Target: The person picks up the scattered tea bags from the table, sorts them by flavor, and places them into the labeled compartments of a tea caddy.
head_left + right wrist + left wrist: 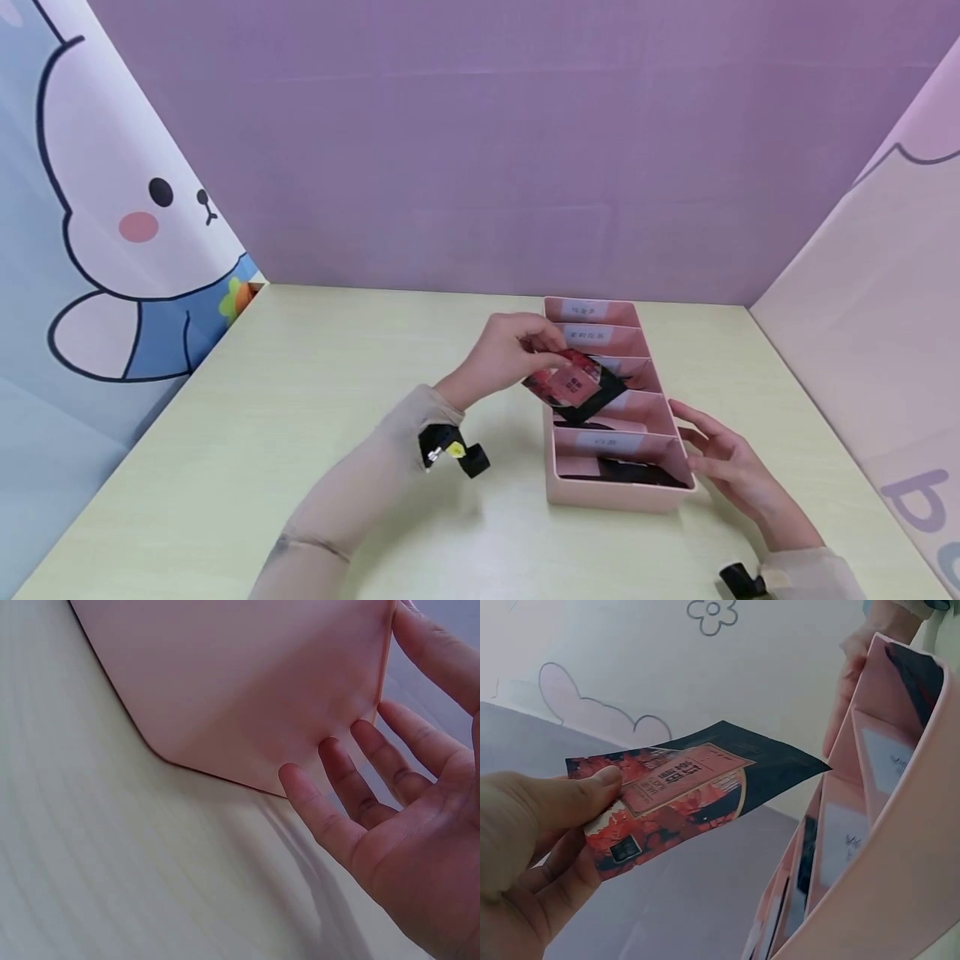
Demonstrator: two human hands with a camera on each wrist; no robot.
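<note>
A red and black tea sachet (573, 385) is pinched by one edge between the thumb and fingers of my left hand (510, 354). It hangs tilted over the middle compartments of a long pink divided box (615, 498). In the left wrist view the printed face of the sachet (686, 784) shows a pale red label panel. My right hand (731, 467) is at the box's right side near the front corner. Its fingers are spread and relaxed, with fingertips right at the wall (247, 690) in the right wrist view.
White handwritten labels (606, 442) mark the box's dividers. Dark sachets (637, 472) lie in the front compartment, and another dark edge shows in the one behind. The box stands on a pale wooden table (360, 350) with a purple cloth (450, 167) behind it and patterned cloths at both sides.
</note>
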